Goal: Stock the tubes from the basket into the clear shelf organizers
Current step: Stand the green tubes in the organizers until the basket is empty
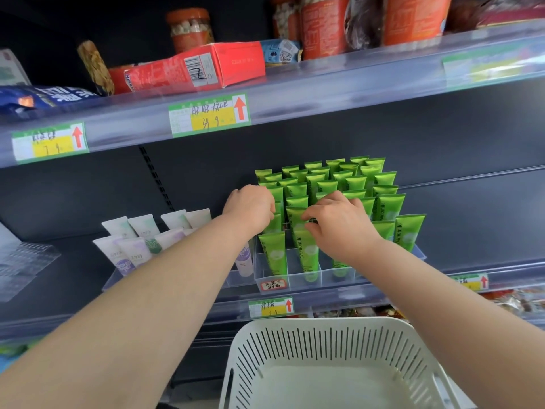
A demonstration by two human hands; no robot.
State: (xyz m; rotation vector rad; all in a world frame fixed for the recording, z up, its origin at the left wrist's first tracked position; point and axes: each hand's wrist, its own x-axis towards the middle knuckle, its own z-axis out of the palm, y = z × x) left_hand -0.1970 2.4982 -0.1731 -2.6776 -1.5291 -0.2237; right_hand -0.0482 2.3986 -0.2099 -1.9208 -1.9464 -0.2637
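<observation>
Several green tubes stand cap-down in a clear shelf organizer on the middle shelf. My left hand reaches into the organizer's left side, fingers curled among the green tubes; what it grips is hidden. My right hand is over the front rows, its fingertips pinching the top of a green tube. The white slotted basket sits below at the front, and no tubes show inside it.
White and lilac tubes stand in a second clear organizer to the left. The upper shelf holds a red box, jars and packets. Price labels line the shelf rails. A dark back panel lies right of the green tubes.
</observation>
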